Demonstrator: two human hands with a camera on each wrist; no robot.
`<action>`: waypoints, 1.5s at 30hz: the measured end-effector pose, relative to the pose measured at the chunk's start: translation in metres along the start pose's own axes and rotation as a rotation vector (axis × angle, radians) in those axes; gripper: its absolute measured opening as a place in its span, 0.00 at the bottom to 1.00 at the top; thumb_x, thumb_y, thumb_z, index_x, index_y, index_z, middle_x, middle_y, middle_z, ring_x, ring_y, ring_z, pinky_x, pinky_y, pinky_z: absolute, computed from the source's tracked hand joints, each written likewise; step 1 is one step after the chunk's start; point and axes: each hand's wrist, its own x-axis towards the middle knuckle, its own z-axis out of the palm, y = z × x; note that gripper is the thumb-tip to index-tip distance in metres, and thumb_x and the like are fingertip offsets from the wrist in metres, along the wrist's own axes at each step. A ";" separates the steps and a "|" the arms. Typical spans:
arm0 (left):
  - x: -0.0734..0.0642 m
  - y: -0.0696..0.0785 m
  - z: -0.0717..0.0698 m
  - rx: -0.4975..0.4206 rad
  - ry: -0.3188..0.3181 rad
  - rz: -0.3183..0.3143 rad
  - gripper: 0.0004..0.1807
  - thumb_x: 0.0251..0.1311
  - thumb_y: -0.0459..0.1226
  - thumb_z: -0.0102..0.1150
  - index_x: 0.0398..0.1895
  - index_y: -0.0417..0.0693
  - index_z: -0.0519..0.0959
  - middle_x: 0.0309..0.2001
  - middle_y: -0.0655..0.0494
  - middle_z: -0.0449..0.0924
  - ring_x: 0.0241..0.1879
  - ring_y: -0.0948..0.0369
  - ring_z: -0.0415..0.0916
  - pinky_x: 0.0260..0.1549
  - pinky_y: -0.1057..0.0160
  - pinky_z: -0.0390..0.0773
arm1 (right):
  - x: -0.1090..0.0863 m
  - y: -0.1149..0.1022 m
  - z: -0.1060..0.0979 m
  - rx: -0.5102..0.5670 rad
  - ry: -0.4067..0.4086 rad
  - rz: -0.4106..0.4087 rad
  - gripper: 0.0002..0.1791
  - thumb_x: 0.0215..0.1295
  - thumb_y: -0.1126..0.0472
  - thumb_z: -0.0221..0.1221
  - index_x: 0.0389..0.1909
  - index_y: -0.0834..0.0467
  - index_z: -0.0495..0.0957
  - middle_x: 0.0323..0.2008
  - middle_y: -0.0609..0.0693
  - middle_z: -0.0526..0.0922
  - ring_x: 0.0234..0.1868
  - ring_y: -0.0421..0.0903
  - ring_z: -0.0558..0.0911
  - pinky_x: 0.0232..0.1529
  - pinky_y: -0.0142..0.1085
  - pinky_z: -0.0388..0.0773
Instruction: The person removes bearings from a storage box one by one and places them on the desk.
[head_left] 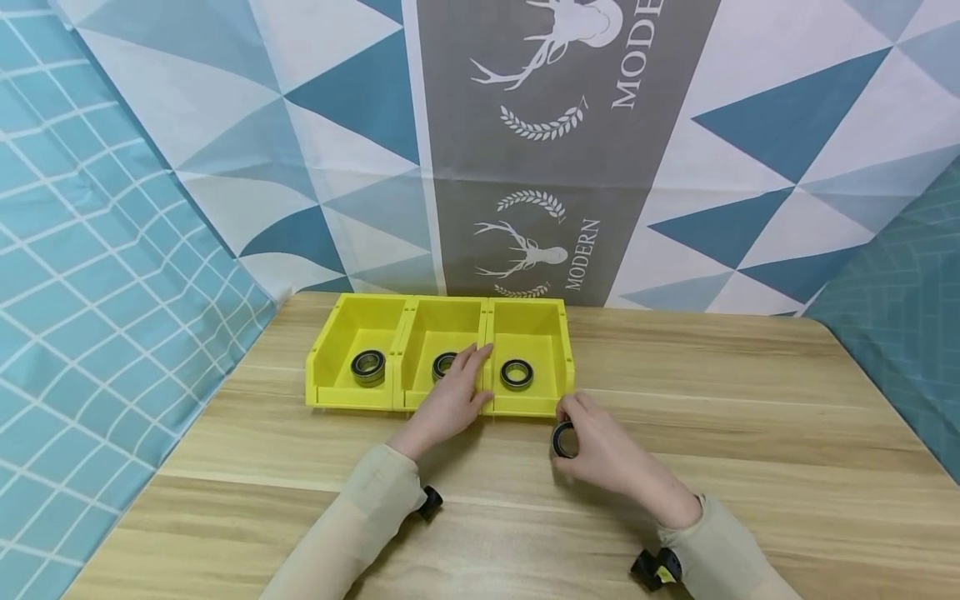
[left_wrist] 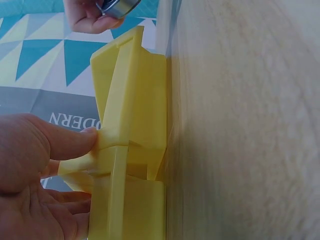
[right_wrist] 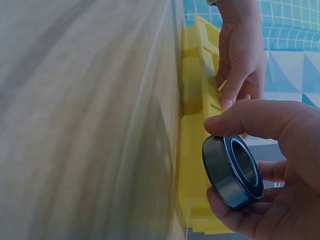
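Observation:
My right hand [head_left: 603, 446] pinches a ball bearing [right_wrist: 232, 172] between thumb and fingers, just in front of the right end of a row of yellow storage bins [head_left: 442, 402]. The bearing is a steel ring with a dark seal, held tilted above the table. My left hand [head_left: 450, 400] grips the divider between the middle and right bins, its thumb at the front edge. One bearing [head_left: 517, 374] lies flat in the right bin. Another bearing [head_left: 442, 363] in the middle bin is partly hidden by the left hand. In the left bin, bearings [head_left: 368, 367] appear stacked.
The three joined bins stand on a wood-grain table [head_left: 750, 400], near its back edge. Behind it hangs a patterned cloth [head_left: 360, 150] with triangles and deer heads. A blue checked cloth [head_left: 90, 250] borders the left side. Both wrists carry small black cameras [head_left: 656, 569].

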 end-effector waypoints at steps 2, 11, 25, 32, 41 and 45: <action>-0.001 0.000 0.000 -0.001 -0.001 -0.001 0.37 0.59 0.37 0.55 0.70 0.52 0.50 0.68 0.41 0.50 0.50 0.46 0.72 0.46 0.52 0.74 | -0.002 0.000 0.001 -0.014 -0.022 0.007 0.26 0.36 0.57 0.69 0.37 0.56 0.68 0.33 0.44 0.69 0.31 0.40 0.72 0.32 0.32 0.73; -0.001 0.000 0.000 0.000 -0.005 -0.001 0.37 0.60 0.38 0.55 0.70 0.51 0.50 0.68 0.41 0.49 0.53 0.45 0.70 0.48 0.51 0.73 | -0.007 0.002 0.000 -0.026 -0.113 -0.008 0.24 0.36 0.60 0.67 0.38 0.57 0.70 0.34 0.44 0.70 0.30 0.38 0.69 0.28 0.29 0.70; -0.001 0.001 -0.001 0.011 -0.006 0.001 0.37 0.60 0.38 0.55 0.70 0.52 0.49 0.68 0.41 0.50 0.52 0.46 0.71 0.47 0.52 0.74 | -0.010 0.009 0.002 -0.038 -0.148 -0.071 0.23 0.33 0.64 0.64 0.37 0.57 0.73 0.35 0.44 0.73 0.35 0.40 0.72 0.35 0.34 0.73; -0.001 0.001 -0.001 0.008 -0.010 -0.011 0.37 0.60 0.38 0.54 0.70 0.53 0.49 0.68 0.41 0.49 0.53 0.46 0.70 0.48 0.51 0.73 | -0.011 0.010 0.001 -0.042 -0.155 -0.111 0.23 0.33 0.67 0.64 0.38 0.59 0.74 0.35 0.46 0.74 0.36 0.41 0.73 0.37 0.36 0.74; -0.001 0.001 0.000 0.001 -0.009 -0.005 0.37 0.60 0.38 0.54 0.70 0.52 0.49 0.68 0.41 0.49 0.53 0.46 0.71 0.48 0.52 0.73 | -0.013 0.007 -0.003 -0.051 -0.205 -0.095 0.25 0.33 0.70 0.64 0.40 0.62 0.75 0.36 0.49 0.76 0.37 0.42 0.74 0.35 0.36 0.74; -0.001 0.000 0.000 0.005 -0.010 -0.008 0.37 0.60 0.38 0.54 0.70 0.53 0.49 0.69 0.42 0.49 0.52 0.46 0.71 0.47 0.52 0.74 | -0.012 0.006 -0.002 -0.063 -0.206 -0.093 0.24 0.34 0.70 0.64 0.40 0.61 0.75 0.35 0.48 0.76 0.36 0.42 0.74 0.34 0.35 0.73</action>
